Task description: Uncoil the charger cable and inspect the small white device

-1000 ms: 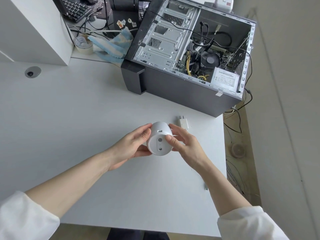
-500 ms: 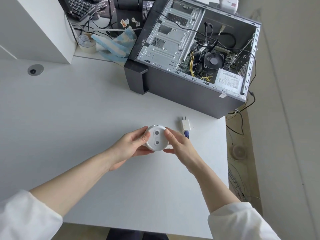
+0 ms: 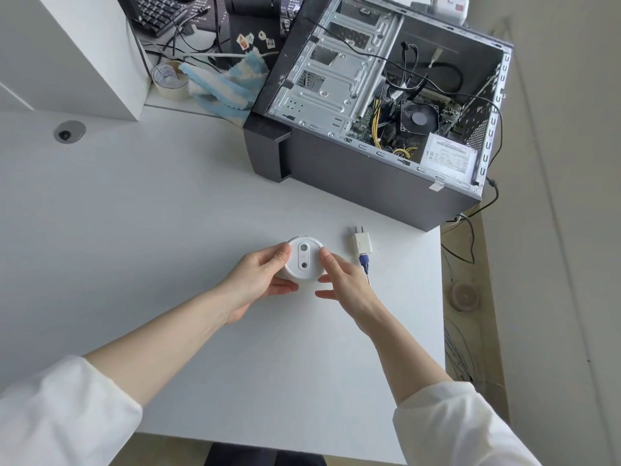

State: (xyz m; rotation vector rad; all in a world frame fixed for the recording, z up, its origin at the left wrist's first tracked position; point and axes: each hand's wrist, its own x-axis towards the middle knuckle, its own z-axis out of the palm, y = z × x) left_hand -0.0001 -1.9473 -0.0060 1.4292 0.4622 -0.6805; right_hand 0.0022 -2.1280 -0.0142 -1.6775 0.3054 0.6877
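White and bare across most of its width, the surface (image 3: pixel 134 230) is carrying an opened computer case (image 3: pixel 369 129) at its far right, lying on its side with the metal drive cage, a fan and yellow wiring showing inside. Behind the case, a roll of tape (image 3: pixel 169 80) and a blue-and-white cloth (image 3: pixel 221 85) are sitting beside a white cabinet (image 3: pixel 77 52), with a black keyboard (image 3: pixel 158 11) further back.

Near the right edge of the surface, the small white device (image 3: pixel 304 262) is being held just in front of the person, its round flat face turned up toward the camera and showing two small dark circles set in a line. The left hand (image 3: pixel 258 280) is cupping the device from the left, thumb pressing on the rim and fingers wrapping underneath. The right hand (image 3: pixel 346 280) is touching the device's right rim with the thumb only; its other fingers are spreading loosely below, closing on nothing.

Just beside the device, to its right, the white charger plug (image 3: pixel 360 243) is lying flat on the surface, prongs pointing away from the person. A blue connector (image 3: pixel 364 261) is sticking out of its near end, and the cable beyond that is disappearing behind the right hand.
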